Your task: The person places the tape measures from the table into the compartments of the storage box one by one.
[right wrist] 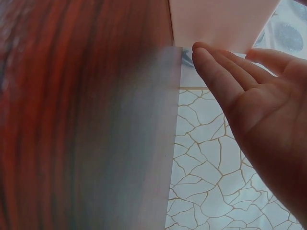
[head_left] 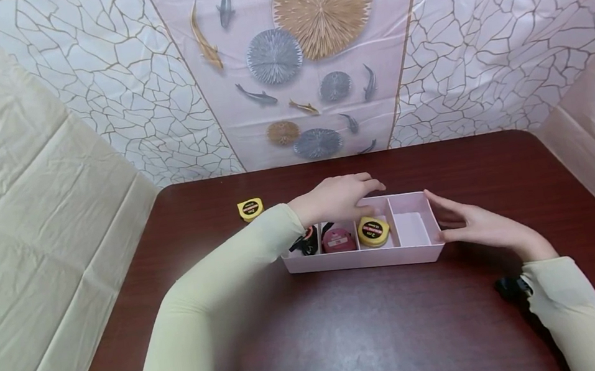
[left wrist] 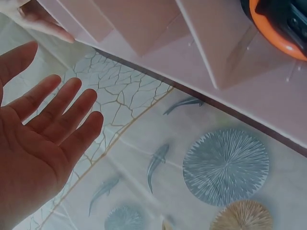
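Observation:
A pale pink divided box (head_left: 360, 258) lies across the table. In the head view its compartments hold a black-and-orange item (head_left: 310, 240), partly hidden by the left sleeve, a maroon tape measure (head_left: 338, 240) and a yellow tape measure (head_left: 374, 230). My left hand (head_left: 335, 198) hovers over the box's back edge, its fingers loosely extended; the left wrist view shows the palm (left wrist: 43, 143) holding nothing. At the box's right end, my right hand (head_left: 486, 224) spans the short wall with thumb and fingers spread. Straight fingers touch the end wall (right wrist: 220, 24) in the right wrist view.
Another yellow tape measure (head_left: 251, 209) lies on the dark reddish-brown table (head_left: 329, 338), behind the left forearm. Patterned cloth (head_left: 318, 82) hangs along the table's far edge, with pale cloth sheets on both sides.

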Demonstrator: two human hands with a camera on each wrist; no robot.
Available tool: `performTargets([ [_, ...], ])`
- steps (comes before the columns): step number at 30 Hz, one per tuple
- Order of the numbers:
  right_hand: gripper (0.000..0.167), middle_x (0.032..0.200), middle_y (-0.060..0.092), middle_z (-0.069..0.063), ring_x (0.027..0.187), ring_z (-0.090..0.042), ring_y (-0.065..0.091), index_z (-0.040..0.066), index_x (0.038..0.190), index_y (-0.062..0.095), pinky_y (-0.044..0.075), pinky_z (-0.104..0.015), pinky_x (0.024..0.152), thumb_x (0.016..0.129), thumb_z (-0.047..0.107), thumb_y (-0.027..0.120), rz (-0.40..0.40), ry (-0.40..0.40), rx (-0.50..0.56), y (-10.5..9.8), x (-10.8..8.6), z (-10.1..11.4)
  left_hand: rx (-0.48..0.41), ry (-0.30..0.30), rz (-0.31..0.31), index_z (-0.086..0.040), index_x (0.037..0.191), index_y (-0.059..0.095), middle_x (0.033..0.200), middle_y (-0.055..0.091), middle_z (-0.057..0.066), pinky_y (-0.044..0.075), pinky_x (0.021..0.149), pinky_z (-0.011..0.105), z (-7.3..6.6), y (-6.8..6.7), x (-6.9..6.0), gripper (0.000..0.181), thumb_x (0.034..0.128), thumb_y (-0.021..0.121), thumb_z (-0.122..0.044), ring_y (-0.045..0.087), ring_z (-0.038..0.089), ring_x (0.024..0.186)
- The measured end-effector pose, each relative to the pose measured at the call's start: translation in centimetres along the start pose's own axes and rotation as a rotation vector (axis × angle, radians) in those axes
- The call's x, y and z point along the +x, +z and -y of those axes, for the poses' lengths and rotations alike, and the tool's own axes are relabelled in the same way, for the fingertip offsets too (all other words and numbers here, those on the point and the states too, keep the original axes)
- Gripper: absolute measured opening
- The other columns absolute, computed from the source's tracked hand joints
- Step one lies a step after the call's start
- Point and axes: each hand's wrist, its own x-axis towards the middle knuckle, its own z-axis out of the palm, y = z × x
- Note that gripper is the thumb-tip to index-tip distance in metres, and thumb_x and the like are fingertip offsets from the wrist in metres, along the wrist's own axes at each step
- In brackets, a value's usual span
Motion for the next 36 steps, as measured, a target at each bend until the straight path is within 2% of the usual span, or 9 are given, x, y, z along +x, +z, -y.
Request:
performTargets([
  [8, 0.091, 0.161, 0.013, -0.033, 0.134, -0.052, 0.04, 0.004, 0.161, 0.008, 0.042, -0.014, 0.093, 0.095, 0.013, 0.07, 0.005, -0.021, 0.023, 0.1, 0.0, 0.0, -0.006, -0.014, -0.006, -0.021, 0.146, 0.054, 0.137, 0.055, -0.002, 0.051, 0.089, 0.035, 0.1, -0.6, -0.3, 0.05, 0.1002, 0.06, -0.041, 0.057, 0.013, 0.12],
  [20, 0.092, 0.162, 0.014, -0.03, 0.135, -0.051, 0.041, 0.009, 0.162, 0.009, 0.044, -0.017, 0.094, 0.095, 0.016, 0.071, 0.002, 0.003, 0.02, 0.0, 0.0, 0.0, 0.007, -0.017, -0.062, -0.021, 0.145, 0.055, 0.136, 0.056, -0.001, 0.05, 0.093, 0.035, 1.2, -0.9, -1.0, 0.049, 0.0998, 0.061, -0.039, 0.057, 0.015, 0.12],
  [28, 0.092, 0.162, 0.015, -0.03, 0.136, -0.05, 0.04, 0.01, 0.162, 0.008, 0.043, -0.016, 0.094, 0.095, 0.016, 0.071, 0.002, 0.007, 0.024, 0.0, 0.0, -0.1, -0.007, -0.06, -0.085, -0.021, 0.145, 0.054, 0.138, 0.056, -0.001, 0.05, 0.093, 0.036, 2.1, -1.6, -1.8, 0.049, 0.1006, 0.059, -0.042, 0.057, 0.014, 0.12],
  [36, 0.092, 0.162, 0.014, -0.029, 0.136, -0.051, 0.04, 0.01, 0.162, 0.008, 0.042, -0.016, 0.094, 0.095, 0.016, 0.071, 0.004, 0.01, 0.015, 0.0, -0.1, 0.1, -0.015, -0.107, -0.075, -0.022, 0.146, 0.053, 0.14, 0.055, 0.0, 0.049, 0.097, 0.037, 3.2, -2.1, -2.7, 0.051, 0.1005, 0.058, -0.044, 0.058, 0.015, 0.122],
])
